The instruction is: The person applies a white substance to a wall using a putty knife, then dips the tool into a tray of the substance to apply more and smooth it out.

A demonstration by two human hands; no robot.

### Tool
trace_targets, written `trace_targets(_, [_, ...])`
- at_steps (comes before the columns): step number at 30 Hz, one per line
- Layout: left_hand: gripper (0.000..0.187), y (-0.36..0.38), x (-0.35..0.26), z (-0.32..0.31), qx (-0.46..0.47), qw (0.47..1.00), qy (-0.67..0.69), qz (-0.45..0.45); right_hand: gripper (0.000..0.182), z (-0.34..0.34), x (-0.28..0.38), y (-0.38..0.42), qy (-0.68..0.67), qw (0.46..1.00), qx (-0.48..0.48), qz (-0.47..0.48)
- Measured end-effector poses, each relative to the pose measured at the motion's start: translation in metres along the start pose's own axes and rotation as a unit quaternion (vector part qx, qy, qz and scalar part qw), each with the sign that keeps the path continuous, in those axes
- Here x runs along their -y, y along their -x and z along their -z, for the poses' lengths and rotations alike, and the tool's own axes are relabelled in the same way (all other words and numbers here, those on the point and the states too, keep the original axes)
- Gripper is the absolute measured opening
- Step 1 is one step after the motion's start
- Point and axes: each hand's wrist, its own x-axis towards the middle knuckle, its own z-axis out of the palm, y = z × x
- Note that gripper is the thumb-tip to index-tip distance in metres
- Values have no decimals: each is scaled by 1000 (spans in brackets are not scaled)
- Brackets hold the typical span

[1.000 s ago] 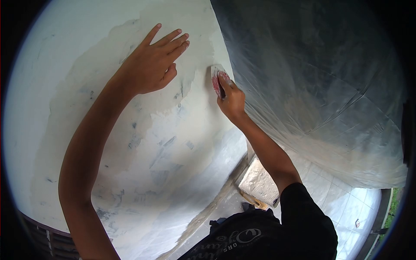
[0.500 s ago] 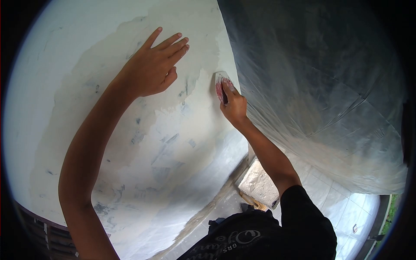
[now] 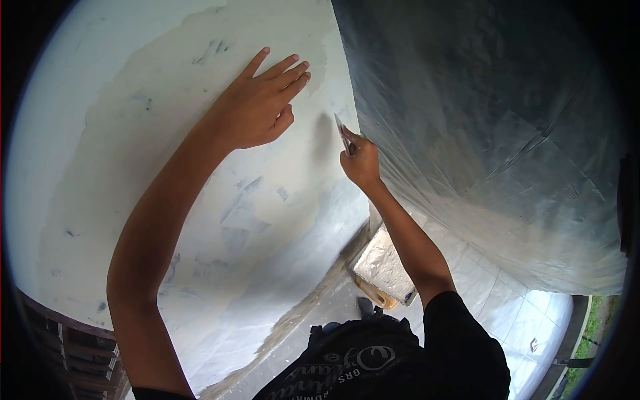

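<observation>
A pale wall (image 3: 280,200) with damp-looking filler patches and dark scuffs fills the left and middle of the head view. My left hand (image 3: 263,107) is open with its fingers spread, at the upper wall; whether the palm touches it cannot be told. To its right, my right hand (image 3: 361,163) grips a putty knife (image 3: 341,128), now seen nearly edge-on. The blade points up beside the wall's right edge and appears slightly off the surface, with a shadow to its left. My fingers hide most of the handle.
Translucent plastic sheeting (image 3: 480,127) hangs along the right side. Below, a white-crusted, box-like object (image 3: 385,263) sits on the floor, with a yellowish thing (image 3: 375,293) beside it. Pale floor tiles (image 3: 490,293) extend right. Brown slats (image 3: 70,353) show at lower left.
The putty knife has turned from showing its flat face to nearly edge-on, apparently coming off the wall. My left hand sits farther right in view. The camera view has shifted slightly.
</observation>
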Motion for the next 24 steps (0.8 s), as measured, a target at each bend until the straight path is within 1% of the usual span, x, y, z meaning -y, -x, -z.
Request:
trace_targets(1, [48,3,-11,-1,1,1000,6,1,45,9,-3,13,-90,991,36,-95])
trace_targets(2, [48,6,-22,-1,3,1000,21,12,35,20,-6,25,-224,951,49,-208])
trace_targets(3, [49,8,-33,0,4,999,35,22,35,29,-10,33,-221,951,48,-212])
trace_targets(5, [49,19,-59,-4,-2,997,72,35,27,47,-22,52,-383,889,68,-244])
trace_targets(6, [50,25,-71,-5,-10,994,100,50,25,61,-11,62,-448,858,57,-246])
trace_targets(7, [50,32,-84,-7,-12,993,105,50,25,70,-9,71,-444,859,55,-248])
trace_targets(9, [50,47,-113,-9,-8,980,174,93,30,88,-3,89,-451,845,68,-279])
trace_targets(10, [51,55,-126,-10,14,974,195,112,30,93,1,99,-446,846,70,-284])
trace_targets(11, [51,63,-139,-11,17,972,202,116,31,98,5,110,-460,838,42,-290])
trace_targets(12, [52,70,-151,-11,18,961,235,145,32,104,8,121,-473,830,14,-295])
trace_targets(13, [53,77,-161,-12,19,948,266,173,32,110,11,131,-468,831,16,-301])
trace_targets(14, [53,82,-171,-13,22,946,272,174,33,118,13,140,-458,840,26,-292])
trace_targets(16, [54,93,-191,-13,19,910,351,222,34,131,13,161,-444,847,34,-292])
trace_targets(17, [54,98,-201,-13,26,906,359,221,34,136,13,170,-457,835,32,-305])
trace_targets(19, [53,105,-217,-16,7,878,408,250,34,143,9,186,-483,811,27,-329])
trace_targets(20, [53,108,-225,-18,12,875,414,252,33,147,7,191,-483,807,47,-337])
trace_targets(21, [53,111,-232,-20,12,862,431,267,33,149,6,195,-480,806,47,-343])
trace_targets(24, [53,117,-252,-30,13,835,464,294,31,152,5,204,-477,809,15,-344])
